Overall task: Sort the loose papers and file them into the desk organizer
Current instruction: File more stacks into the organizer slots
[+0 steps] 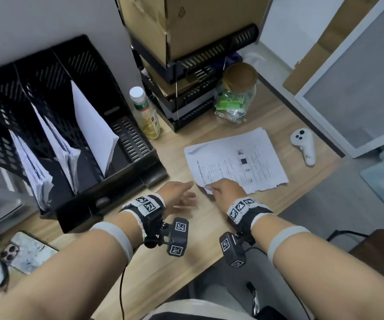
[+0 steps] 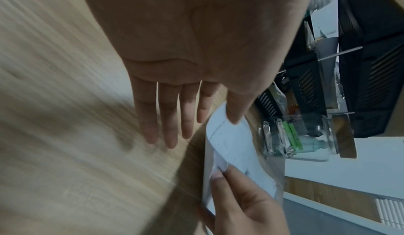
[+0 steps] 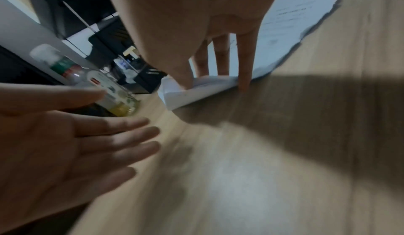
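Note:
A stack of loose printed papers (image 1: 235, 158) lies on the wooden desk, right of the black three-slot desk organizer (image 1: 138, 144), whose slots each hold white sheets (image 1: 94, 130). My right hand (image 1: 214, 189) pinches the near-left corner of the papers (image 3: 203, 87) between thumb and fingers and bends it upward. My left hand (image 1: 183, 196) hovers flat beside that corner with fingers straight. In the left wrist view, the left hand's fingers (image 2: 170, 118) are spread over the desk and the thumb reaches the papers (image 2: 231, 140); the right hand (image 2: 220, 173) grips the corner below.
A bottle of yellow liquid (image 1: 146, 114) stands by the organizer. Behind the papers are stacked black trays (image 1: 186, 93) under a cardboard box (image 1: 163, 24) and a cork-lidded glass jar (image 1: 236, 95). A white controller (image 1: 303, 146) lies right; a phone (image 1: 24, 250) near left.

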The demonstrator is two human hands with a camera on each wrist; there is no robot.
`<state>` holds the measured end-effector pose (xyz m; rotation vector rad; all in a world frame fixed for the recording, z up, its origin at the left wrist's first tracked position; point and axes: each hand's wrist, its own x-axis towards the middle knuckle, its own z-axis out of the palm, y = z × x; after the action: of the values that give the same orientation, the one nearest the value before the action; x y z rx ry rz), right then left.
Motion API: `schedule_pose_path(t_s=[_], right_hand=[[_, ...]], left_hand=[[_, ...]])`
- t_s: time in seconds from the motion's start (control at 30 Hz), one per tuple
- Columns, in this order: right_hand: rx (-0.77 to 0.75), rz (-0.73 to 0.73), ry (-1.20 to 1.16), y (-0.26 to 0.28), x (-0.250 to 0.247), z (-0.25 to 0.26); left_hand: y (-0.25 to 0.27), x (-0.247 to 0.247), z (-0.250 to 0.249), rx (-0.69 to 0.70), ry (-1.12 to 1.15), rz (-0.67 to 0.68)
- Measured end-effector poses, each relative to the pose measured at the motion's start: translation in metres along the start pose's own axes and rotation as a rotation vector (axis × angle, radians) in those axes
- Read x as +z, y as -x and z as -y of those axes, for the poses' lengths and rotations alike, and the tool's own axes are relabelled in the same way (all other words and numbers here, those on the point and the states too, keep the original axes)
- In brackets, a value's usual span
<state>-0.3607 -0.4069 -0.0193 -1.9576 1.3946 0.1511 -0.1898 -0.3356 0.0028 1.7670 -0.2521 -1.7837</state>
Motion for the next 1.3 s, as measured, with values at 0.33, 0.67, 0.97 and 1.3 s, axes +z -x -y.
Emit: schedule_pose_path(t_s=[0.33, 0.67, 0.97, 1.3], right_hand=[[-0.289, 0.137, -0.215, 0.019, -0.064, 0.044], [-0.258, -0.271, 0.014, 0.013, -0.11, 0.076], [-0.466, -0.26, -0.234, 0.015, -0.137, 0.148], [-0.512, -0.256, -0.295, 0.002, -0.127, 0.22]], left_hand=[[0.047, -0.011, -0.055, 0.221, -0.077, -0.071], [0.108, -0.053, -0.124, 0.482, 0.055, 0.024], [0.102, -0.101, -0.088, 0.529, -0.321, -0.307], [0.112, -0.149, -0.078, 0.533, -0.291, -0.512]])
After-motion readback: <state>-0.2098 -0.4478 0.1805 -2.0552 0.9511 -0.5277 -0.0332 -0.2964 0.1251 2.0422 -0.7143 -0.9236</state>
